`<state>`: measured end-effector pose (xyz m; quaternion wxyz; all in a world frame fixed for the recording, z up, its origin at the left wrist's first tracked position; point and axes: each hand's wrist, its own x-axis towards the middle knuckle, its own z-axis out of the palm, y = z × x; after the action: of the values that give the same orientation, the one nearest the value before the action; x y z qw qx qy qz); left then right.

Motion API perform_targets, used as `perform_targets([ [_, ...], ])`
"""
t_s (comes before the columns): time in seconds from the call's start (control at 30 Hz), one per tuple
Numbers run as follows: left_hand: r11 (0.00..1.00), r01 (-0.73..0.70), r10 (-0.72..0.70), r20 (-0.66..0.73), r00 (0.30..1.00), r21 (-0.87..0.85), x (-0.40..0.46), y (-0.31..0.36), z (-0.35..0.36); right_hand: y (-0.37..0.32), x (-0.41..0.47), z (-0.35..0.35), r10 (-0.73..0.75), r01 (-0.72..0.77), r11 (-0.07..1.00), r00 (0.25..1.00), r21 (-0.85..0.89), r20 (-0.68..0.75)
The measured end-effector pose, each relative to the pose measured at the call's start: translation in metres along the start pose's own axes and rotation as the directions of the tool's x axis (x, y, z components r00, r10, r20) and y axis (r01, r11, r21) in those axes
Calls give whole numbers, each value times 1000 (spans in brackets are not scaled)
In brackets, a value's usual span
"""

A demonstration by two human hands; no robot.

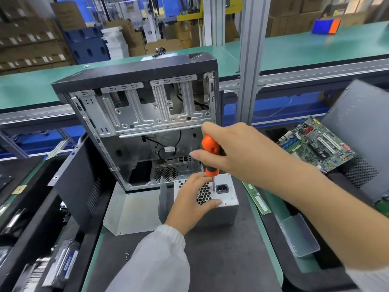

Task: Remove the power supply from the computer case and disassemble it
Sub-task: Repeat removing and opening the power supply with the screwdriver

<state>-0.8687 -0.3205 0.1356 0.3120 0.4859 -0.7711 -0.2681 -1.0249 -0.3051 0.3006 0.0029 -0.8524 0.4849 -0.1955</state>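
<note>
The grey metal box-shaped power supply (226,204) stands on the dark mat-covered surface (210,260), just in front of the open black and silver computer case (139,114), with its perforated fan grille and black power socket facing up. The left hand (192,202), reaching from a white sleeve (155,262), lies over the top of the unit with its fingers spread across the grille and its thumb curled round the near top edge, steadying it. The right hand (227,153) comes in from the right with a bare forearm, wrist raised, fingers wrapped round the orange and black handle of a screwdriver (210,157). The tool points almost straight down, its metal tip meeting the top face beside the socket. A bent sheet-metal panel (134,209) lies on the surface just left of the unit. A green circuit board (320,142) rests well off to the right.
</note>
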Motion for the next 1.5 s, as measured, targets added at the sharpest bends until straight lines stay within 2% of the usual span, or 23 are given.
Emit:
perform_targets([
  [0.1, 986, 32, -31, 13, 999, -163, 7, 7, 3, 8, 10, -14, -82, 56, 992, 969, 114, 233],
  [0.2, 910, 86, -102, -16, 995, -407, 13, 8, 4, 19, 22, -29, -133, 81, 986, 905, 142, 404],
  [0.3, 875, 50, -77, -36, 996, -481, 18, 10, 2, 24, 35, -46, -150, 44, 979, 815, 197, 560],
  [0.37, 877, 35, -58, -34, 998, -480, 21, 11, 2, 24, 43, -52, -139, 48, 985, 782, 164, 608],
  [0.47, 883, 14, -56, -75, 996, -470, 22, 10, 6, 20, 49, -49, -18, 54, 998, 813, -43, 582],
  [0.53, 877, 7, -59, -94, 994, -480, 23, 9, 7, 13, 50, -40, 94, 25, 968, 887, -249, 453],
  [0.6, 873, 9, -59, -87, 994, -488, 24, 8, 7, 9, 52, -28, 41, 96, 897, 954, -432, 297],
  [0.63, 864, 18, -65, -78, 995, -502, 24, 8, 7, 8, 52, -24, -6, 133, 876, 964, -463, 266],
  [0.7, 839, 35, -74, -51, 996, -544, 24, 8, 3, 8, 57, -26, -44, 210, 885, 926, -415, 374],
  [0.8, 837, 11, -33, -32, 999, -547, 28, 10, -1, 12, 63, -39, -62, 280, 920, 794, -274, 605],
  [0.87, 834, 1, -15, -21, 1000, -551, 29, 12, 0, 13, 65, -44, -78, 298, 926, 751, -231, 655],
  [0.93, 812, 1, -16, -21, 1000, -584, 29, 13, 2, 14, 64, -44, -73, 264, 944, 753, -198, 654],
  [0.97, 802, 4, -20, -20, 1000, -597, 30, 13, 3, 15, 64, -43, -41, 196, 964, 780, -182, 624],
  [1.03, 796, 15, -31, -17, 999, -605, 31, 10, 4, 12, 63, -44, 114, 2, 976, 846, -217, 521],
  [1.07, 795, 17, -34, -17, 999, -606, 31, 10, 3, 10, 64, -43, 167, -34, 960, 868, -279, 468],
  [1.13, 790, 19, -35, -13, 999, -613, 31, 9, 4, 10, 69, -36, 161, 37, 914, 880, -404, 446],
  [1.2, 780, 19, -35, -13, 999, -625, 30, 8, 4, 6, 73, -36, 132, 112, 901, 849, -418, 511],
  [1.37, 790, 33, -32, 12, 999, -612, 29, 7, 4, 7, 77, -56, 64, 62, 986, 707, -152, 704],
  [1.43, 790, 32, -24, 20, 1000, -612, 28, 7, 5, 1, 74, -54, 149, -27, 982, 717, -186, 681],
  [1.5, 796, 29, -21, 21, 1000, -604, 28, 6, 6, -5, 71, -49, 265, -69, 939, 771, -338, 579],
])
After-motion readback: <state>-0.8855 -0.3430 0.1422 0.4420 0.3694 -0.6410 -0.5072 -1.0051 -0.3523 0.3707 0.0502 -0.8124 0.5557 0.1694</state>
